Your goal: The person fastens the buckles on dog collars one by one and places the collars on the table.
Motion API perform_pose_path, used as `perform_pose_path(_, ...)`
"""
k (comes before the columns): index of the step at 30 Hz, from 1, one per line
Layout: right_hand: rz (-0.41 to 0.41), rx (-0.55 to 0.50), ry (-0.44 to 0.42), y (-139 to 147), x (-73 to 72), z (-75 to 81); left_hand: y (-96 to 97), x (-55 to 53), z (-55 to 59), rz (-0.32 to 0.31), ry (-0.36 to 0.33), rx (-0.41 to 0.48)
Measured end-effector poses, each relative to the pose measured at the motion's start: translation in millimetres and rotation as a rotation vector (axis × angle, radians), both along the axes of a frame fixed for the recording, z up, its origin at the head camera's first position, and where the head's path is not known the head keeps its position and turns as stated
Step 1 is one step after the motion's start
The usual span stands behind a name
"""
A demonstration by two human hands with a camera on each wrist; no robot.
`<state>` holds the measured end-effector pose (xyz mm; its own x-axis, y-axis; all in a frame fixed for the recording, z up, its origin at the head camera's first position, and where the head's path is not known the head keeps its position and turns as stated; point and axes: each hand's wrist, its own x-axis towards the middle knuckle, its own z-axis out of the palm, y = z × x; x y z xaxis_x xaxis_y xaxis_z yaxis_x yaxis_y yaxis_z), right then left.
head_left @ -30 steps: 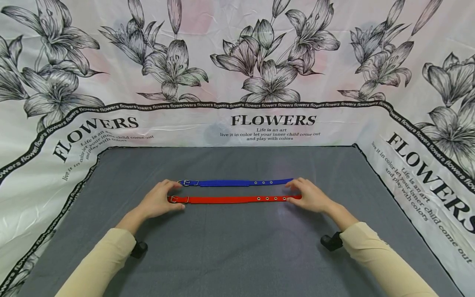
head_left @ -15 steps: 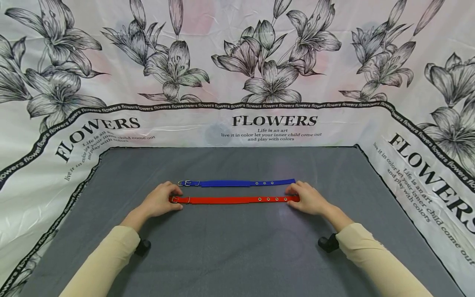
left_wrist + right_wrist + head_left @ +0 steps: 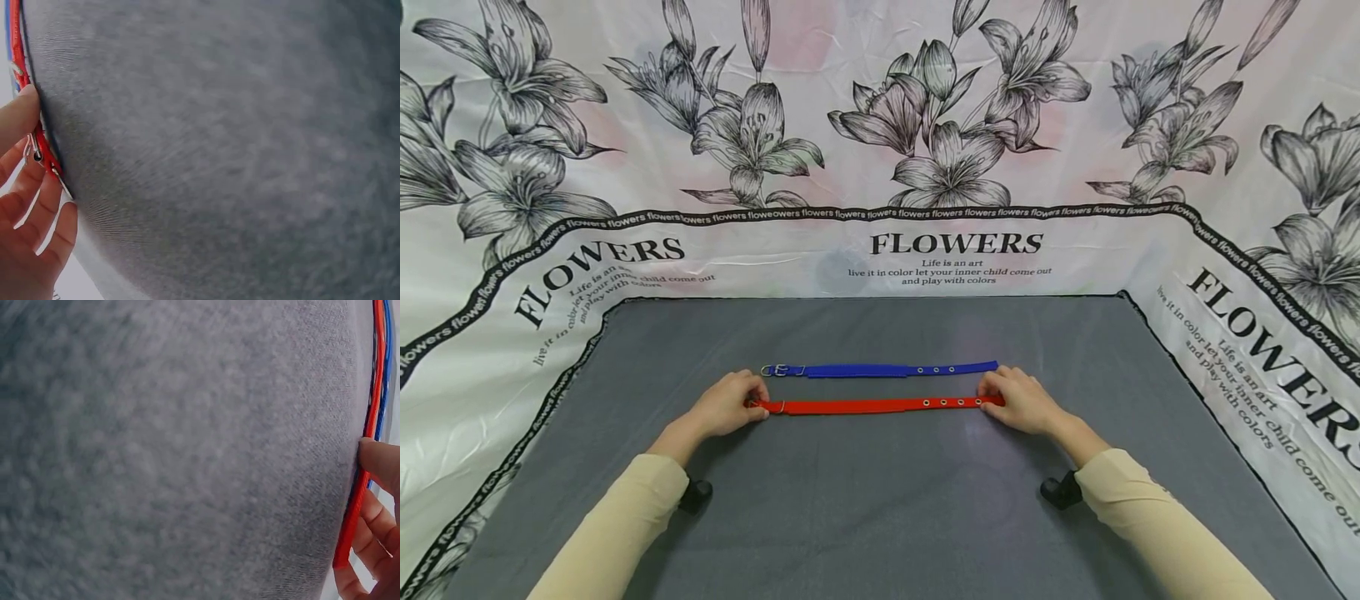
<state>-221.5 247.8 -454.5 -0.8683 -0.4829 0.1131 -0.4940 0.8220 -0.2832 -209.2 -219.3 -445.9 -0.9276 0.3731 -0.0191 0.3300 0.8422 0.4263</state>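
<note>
A red buckle collar [image 3: 850, 407] stretches sideways across the grey cloth, with a row of eyelets toward its right end. My left hand [image 3: 726, 404] pinches its buckle end; in the left wrist view the thumb lies on the red strap [image 3: 17, 47] beside the metal buckle [image 3: 36, 147]. At the other end, my right hand [image 3: 1022, 400] pinches the strap between thumb and fingers, and the red tip [image 3: 342, 550] sticks out past the thumb in the right wrist view. Just beyond lies a blue buckle collar [image 3: 857, 371], parallel to the red one and untouched.
Grey cloth [image 3: 865, 500] covers the table around and in front of the collars. A white flower-printed sheet [image 3: 760, 250] rises behind the table and along both sides. Dark wrist-worn devices [image 3: 1062, 490] hang below the cuffs.
The fingers of both hands have closed from a looser hold onto the red collar's ends. Its buckle, visible before, is now mostly covered by the left hand. The blue collar stays put.
</note>
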Motion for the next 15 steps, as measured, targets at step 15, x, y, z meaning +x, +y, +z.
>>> perform_pose_path(15, 0.019, -0.05, 0.03, 2.5, -0.6, 15.8, -5.7, 3.3, 13.2, 0.0, -0.053, 0.088)
